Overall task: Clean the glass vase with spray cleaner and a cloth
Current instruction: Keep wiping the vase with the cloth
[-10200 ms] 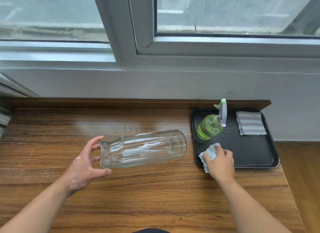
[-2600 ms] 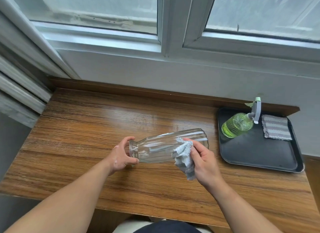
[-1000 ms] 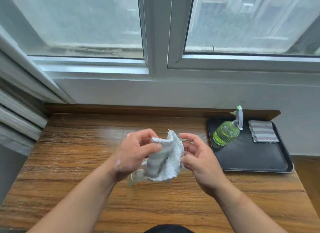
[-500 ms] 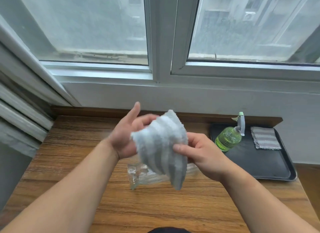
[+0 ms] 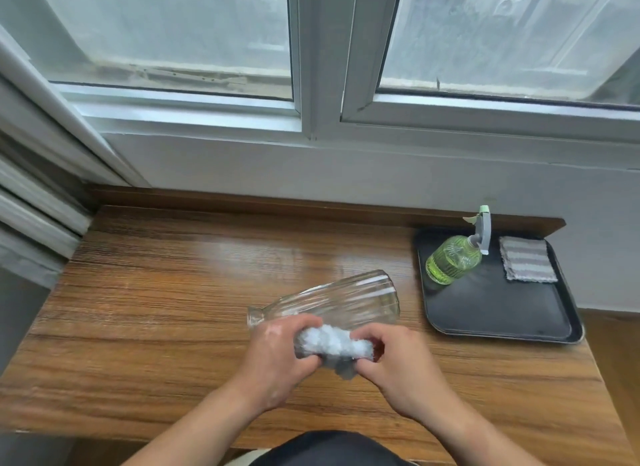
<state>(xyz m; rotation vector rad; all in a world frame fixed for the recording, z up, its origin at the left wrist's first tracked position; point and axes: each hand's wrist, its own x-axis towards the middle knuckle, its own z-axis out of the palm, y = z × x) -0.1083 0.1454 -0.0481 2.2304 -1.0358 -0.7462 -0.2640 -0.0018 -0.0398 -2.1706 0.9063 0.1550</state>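
A clear ribbed glass vase (image 5: 339, 301) lies on its side on the wooden table (image 5: 156, 309), mouth to the left. Just in front of it, both hands hold a bunched white-grey cloth (image 5: 332, 344). My left hand (image 5: 277, 358) grips the cloth's left end and my right hand (image 5: 391, 358) grips its right end. Neither hand touches the vase. A green spray bottle (image 5: 453, 263) with a grey trigger stands on the black tray (image 5: 498, 313) at the right.
A folded striped cloth (image 5: 528, 263) lies on the tray's far right corner. A raised wooden lip runs along the table's back edge under the window wall. The table's right edge is just past the tray.
The cloth was held up spread open in front of me half a second ago. Now it is bunched between both hands, lowered close to the table in front of the vase.
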